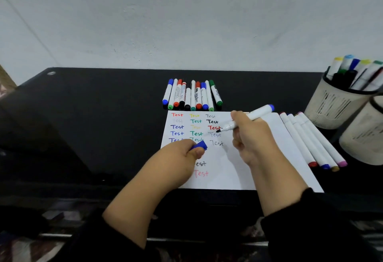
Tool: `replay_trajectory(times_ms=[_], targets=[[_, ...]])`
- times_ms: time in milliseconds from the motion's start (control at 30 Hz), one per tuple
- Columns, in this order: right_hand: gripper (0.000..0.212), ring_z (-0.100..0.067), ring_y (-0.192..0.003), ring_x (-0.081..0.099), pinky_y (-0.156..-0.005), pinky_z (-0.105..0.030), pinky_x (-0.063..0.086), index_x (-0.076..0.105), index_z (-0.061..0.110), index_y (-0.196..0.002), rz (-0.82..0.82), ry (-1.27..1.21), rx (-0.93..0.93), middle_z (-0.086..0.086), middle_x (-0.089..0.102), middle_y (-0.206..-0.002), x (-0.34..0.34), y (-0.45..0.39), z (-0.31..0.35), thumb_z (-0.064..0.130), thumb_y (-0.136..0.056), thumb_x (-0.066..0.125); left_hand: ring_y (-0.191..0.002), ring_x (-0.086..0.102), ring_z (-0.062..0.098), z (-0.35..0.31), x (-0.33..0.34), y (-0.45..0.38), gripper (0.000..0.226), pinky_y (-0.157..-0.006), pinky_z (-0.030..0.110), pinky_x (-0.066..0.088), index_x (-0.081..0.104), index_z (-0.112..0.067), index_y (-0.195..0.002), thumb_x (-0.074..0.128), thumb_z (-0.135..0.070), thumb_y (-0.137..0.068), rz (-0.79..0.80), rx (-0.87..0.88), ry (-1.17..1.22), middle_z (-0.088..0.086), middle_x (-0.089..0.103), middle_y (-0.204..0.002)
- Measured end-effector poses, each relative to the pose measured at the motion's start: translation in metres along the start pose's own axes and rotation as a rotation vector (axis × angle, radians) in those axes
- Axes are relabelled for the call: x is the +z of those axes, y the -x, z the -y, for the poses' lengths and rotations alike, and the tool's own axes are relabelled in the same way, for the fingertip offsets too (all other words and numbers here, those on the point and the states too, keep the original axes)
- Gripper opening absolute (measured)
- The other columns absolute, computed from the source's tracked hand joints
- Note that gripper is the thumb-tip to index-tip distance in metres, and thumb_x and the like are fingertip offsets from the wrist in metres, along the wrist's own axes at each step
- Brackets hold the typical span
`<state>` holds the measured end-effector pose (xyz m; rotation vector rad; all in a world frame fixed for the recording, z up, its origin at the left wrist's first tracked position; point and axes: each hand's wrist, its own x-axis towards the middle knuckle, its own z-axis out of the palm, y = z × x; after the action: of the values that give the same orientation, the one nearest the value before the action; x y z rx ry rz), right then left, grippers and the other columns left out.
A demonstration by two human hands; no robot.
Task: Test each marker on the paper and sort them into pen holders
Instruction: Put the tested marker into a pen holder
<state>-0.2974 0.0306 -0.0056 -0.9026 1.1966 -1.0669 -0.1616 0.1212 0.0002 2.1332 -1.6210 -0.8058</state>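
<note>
Gripping a white marker [246, 119] in the right hand [251, 137], tip just above the paper [228, 170] beside the right column of "Test" words. Pinched its blue cap [199, 145] in the left hand [182, 151]. Two pen holders [331, 104] at far right.

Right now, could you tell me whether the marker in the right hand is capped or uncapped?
Uncapped: the marker in the right hand shows its bare dark tip over the paper, and the left hand holds the blue cap.
</note>
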Motion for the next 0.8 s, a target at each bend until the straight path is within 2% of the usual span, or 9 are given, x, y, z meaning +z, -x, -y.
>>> replay_trajectory(times_ms=[133,267,367,500,600,800], targets=[[0.014,-0.005,-0.035,0.020,-0.036,-0.019,0.019,0.049,0.015,-0.078,-0.010,-0.020,0.005,0.010,0.029,-0.038,-0.002,0.002,0.002,0.013,-0.091,0.053,-0.072,0.052,0.008,0.002,-0.003,-0.004,0.028,-0.058,0.025,0.037,0.058,-0.024,-0.102,0.039,-0.043,-0.097,-0.043,0.017,0.010,-0.009,0.055,-0.081],[0.024,-0.006,-0.035,0.020,-0.038,-0.020,0.019,0.043,0.016,-0.069,-0.002,-0.021,0.009,0.009,0.028,-0.038,-0.006,0.006,0.001,0.015,-0.091,0.053,-0.071,0.057,0.008,0.008,-0.005,-0.005,0.023,-0.061,0.024,0.044,0.059,-0.029,-0.107,0.045,-0.044,-0.095,-0.112,0.031,0.011,-0.011,0.055,-0.081],[0.026,-0.006,-0.037,0.024,-0.037,-0.019,0.022,0.046,0.015,-0.068,0.000,-0.020,-0.012,0.008,0.032,-0.040,-0.010,0.008,0.001,0.018,-0.091,0.056,-0.071,0.057,0.005,0.011,-0.005,-0.007,0.026,-0.060,0.020,0.042,0.057,-0.032,-0.113,0.047,-0.044,-0.093,-0.152,0.032,-0.015,-0.013,0.054,-0.083],[0.030,-0.007,-0.041,0.037,-0.044,-0.020,0.032,0.052,0.015,-0.064,0.000,0.147,-0.128,0.003,0.048,-0.049,-0.019,0.013,-0.005,0.025,-0.090,0.061,-0.074,0.049,0.001,0.018,-0.006,-0.008,0.031,-0.057,0.015,0.033,0.056,-0.032,-0.121,0.050,-0.043,-0.093,-0.216,0.046,0.006,-0.018,0.049,-0.084],[0.031,-0.006,-0.042,0.041,-0.052,-0.024,0.035,0.048,0.016,-0.062,-0.032,0.276,-0.237,0.004,0.051,-0.047,-0.023,0.013,-0.012,0.026,-0.087,0.064,-0.074,0.048,0.001,0.020,-0.006,-0.011,0.033,-0.056,0.015,0.031,0.056,-0.035,-0.123,0.052,-0.043,-0.091,-0.213,0.032,0.014,-0.019,0.047,-0.085],[0.026,0.001,-0.040,0.046,-0.042,-0.008,0.033,0.049,0.008,-0.073,-0.031,0.464,-0.372,0.002,0.053,-0.054,-0.022,0.011,-0.023,0.024,-0.087,0.064,-0.073,0.046,-0.002,0.021,-0.004,-0.014,0.031,-0.057,0.014,0.030,0.058,-0.035,-0.120,0.053,-0.043,-0.091,-0.221,0.062,0.029,-0.023,0.045,-0.081]])
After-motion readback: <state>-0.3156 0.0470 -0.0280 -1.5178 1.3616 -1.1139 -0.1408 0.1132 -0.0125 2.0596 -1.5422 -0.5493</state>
